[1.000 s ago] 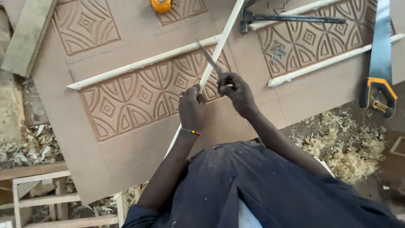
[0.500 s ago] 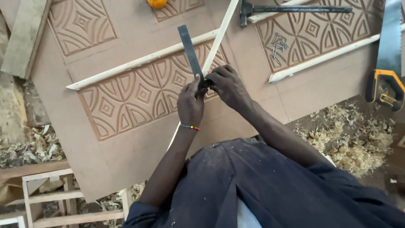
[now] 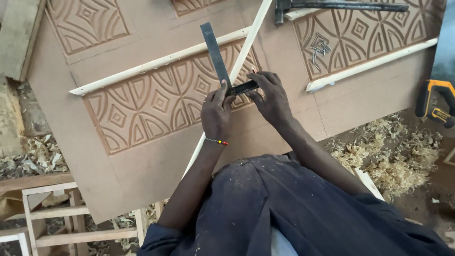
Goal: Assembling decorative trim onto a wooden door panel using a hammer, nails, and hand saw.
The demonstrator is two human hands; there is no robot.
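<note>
A dark metal try square (image 3: 215, 52) is held over a long pale wooden strip (image 3: 246, 45) that runs diagonally across a carved brown door panel (image 3: 156, 102). My left hand (image 3: 216, 114) grips the square at the corner where blade and stock meet, thumb on the blade. My right hand (image 3: 270, 97) pinches the short stock and presses against the strip. A beaded band circles my left wrist.
Two more pale strips (image 3: 156, 64) (image 3: 374, 64) lie across the panel. A hammer (image 3: 332, 6) and loose nails (image 3: 320, 47) rest at the top right. A yellow-handled saw (image 3: 438, 102) lies at right. Wood shavings (image 3: 393, 156) cover the floor. A wooden frame (image 3: 61, 213) stands at lower left.
The try square has swung from lying nearly along the strip to standing with its long blade pointing up and left. Both hands shifted slightly left and closed on its corner.
</note>
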